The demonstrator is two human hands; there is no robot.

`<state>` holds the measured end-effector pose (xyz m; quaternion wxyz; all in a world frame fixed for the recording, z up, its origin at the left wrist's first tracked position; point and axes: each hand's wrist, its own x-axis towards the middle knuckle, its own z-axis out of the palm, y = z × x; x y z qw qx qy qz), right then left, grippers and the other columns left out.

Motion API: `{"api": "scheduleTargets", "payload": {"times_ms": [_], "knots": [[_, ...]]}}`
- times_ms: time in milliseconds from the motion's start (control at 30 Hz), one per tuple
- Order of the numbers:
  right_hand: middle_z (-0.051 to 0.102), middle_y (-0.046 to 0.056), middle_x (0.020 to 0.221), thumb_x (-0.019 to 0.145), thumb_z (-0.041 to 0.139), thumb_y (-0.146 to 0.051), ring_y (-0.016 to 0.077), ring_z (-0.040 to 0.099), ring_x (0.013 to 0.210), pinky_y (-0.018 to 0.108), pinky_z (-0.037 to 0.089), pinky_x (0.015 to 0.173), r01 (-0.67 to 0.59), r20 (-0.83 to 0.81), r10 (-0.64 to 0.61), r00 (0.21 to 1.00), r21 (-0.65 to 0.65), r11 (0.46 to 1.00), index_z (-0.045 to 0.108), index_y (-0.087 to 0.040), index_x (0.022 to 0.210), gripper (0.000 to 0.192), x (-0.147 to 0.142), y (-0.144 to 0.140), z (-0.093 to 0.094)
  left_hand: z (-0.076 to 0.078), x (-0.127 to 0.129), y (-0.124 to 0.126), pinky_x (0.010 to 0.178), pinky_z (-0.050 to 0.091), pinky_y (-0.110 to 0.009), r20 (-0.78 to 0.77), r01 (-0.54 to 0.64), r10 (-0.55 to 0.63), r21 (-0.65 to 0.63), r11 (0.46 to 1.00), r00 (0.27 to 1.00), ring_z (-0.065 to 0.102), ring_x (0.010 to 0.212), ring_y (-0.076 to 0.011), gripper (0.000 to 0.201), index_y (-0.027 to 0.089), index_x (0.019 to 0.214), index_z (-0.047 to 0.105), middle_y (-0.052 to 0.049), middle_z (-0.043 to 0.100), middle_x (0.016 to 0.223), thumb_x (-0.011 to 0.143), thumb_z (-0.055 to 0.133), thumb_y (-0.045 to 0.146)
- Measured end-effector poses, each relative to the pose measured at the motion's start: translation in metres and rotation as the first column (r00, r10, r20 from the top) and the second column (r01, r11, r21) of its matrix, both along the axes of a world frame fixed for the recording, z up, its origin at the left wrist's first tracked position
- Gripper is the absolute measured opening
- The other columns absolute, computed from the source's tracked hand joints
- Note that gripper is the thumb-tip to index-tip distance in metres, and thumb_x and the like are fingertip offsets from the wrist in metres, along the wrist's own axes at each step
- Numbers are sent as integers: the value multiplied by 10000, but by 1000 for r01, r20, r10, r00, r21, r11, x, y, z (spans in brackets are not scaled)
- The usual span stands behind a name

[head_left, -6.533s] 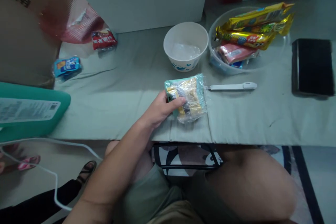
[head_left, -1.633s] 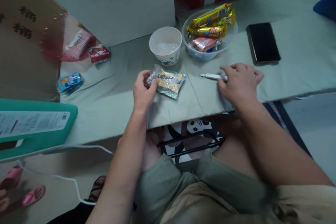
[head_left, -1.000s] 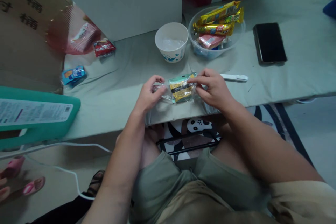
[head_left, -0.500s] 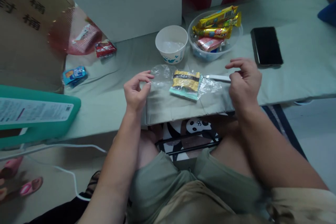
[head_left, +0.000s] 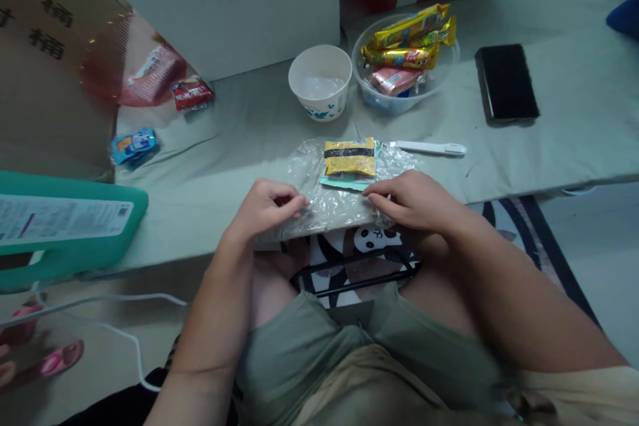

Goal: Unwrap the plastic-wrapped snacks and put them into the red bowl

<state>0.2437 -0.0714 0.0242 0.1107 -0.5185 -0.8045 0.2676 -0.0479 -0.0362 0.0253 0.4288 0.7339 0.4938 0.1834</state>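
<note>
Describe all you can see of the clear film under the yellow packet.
The clear film looks like thin, glossy plastic, crinkled and unfolded. It lies spread on the grey-green cloth, its near side around the table's edge. The yellow packet and a mint-green piece sit on it. Fingertips of the left hand and right hand meet its near part; whether they pinch it is unclear.

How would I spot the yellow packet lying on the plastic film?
On the cloth-covered table, find the plastic film by the left hand and right hand. The yellow packet lies there, over something mint-green. Unlike the long yellow bars in the bowl, it has a black band.
</note>
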Motion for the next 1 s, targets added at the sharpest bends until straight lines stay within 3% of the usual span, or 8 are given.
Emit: {"api": "scheduleTargets", "payload": {"times_ms": [100, 167, 333, 500, 633, 733, 867, 1000], "knots": [[782, 57, 814, 932, 486, -312, 229, 674, 691, 343, 430, 638, 162, 34, -164, 986, 63, 985, 771, -225, 1128, 357, 1, 1, -2, -9, 7, 14, 564, 421, -262, 66, -381, 376, 220, 898, 924, 490, 554, -119, 222, 207, 706, 652, 4, 604, 637, 802, 677, 405], [786, 80, 894, 922, 491, -286, 251, 695, 730, 377, 485, 678, 260, -11, -260, 965, 101, 960, 694, -190, 1301, 440, 1, 2, -4, -14, 13, 24, 692, 482, -299, 11, -451, 465, 267, 852, 885, 522, 669, -139, 271, 203, 825, 657, -20, 620, 827, 722, 783, 419], [704, 166, 1290, 863, 551, -227, 341, 685, 1160, 508, 554, 935, 280, -170, -245, 954, 233, 931, 623, -185, 1258, 403, -1, 8, -13, -25, 22, 32, 950, 503, -441, -159, -336, 363, 175, 926, 918, 596, 933, -247, 250, 189, 750, 625, -98, 589, 1016, 720, 813, 351], [528, 161, 1553, 854, 599, -226, 354, 441, 1500, 590, 406, 1190, 118, -174, -73, 982, 263, 958, 602, -214, 1172, 318, -14, 13, -19, -25, 35, 27, 995, 523, -413, 228, -365, 351, 19, 931, 908, 635, 1117, -241, 228, 216, 707, 472, -82, 671, 1058, 762, 692, 236], [442, 154, 1627, 774, 748, -281, 436, 359, 1532, 685, 343, 1200, 83, -100, -61, 993, 226, 971, 475, -240, 1469, 748, -26, 19, -25, -13, 50, 18, 925, 596, -416, 544, -202, 377, -355, 913, 749, 684, 1165, -227, 358, 224, 755, 311, -46, 690, 1269, 751, 667, 262], [399, 155, 1650, 723, 783, -237, 430, 374, 1521, 665, 367, 1192, 92, -119, -70, 990, 198, 976, 384, -277, 1551, 920, -29, 23, -29, -3, 55, 15, 908, 620, -480, 592, -158, 432, -456, 876, 681, 688, 1213, -270, 411, 215, 747, 266, -23, 692, 1310, 699, 670, 267], [497, 155, 1574, 774, 728, -227, 351, 502, 1436, 580, 432, 1168, 105, -306, -57, 950, 145, 984, 371, -267, 1551, 856, -23, 29, -28, 1, 49, 20, 884, 633, -512, 617, -207, 486, -468, 859, 619, 703, 1207, -309, 409, 208, 738, 264, -40, 714, 1251, 635, 657, 258], [572, 159, 1496, 845, 686, -333, 344, 567, 1360, 565, 468, 1125, 93, -407, -74, 910, 27, 995, 455, -242, 1496, 696, -10, 32, -24, -6, 39, 28, 774, 641, -385, 589, -263, 550, -503, 823, 592, 723, 1148, -290, 390, 205, 712, 279, -63, 723, 1215, 594, 650, 230]]}}
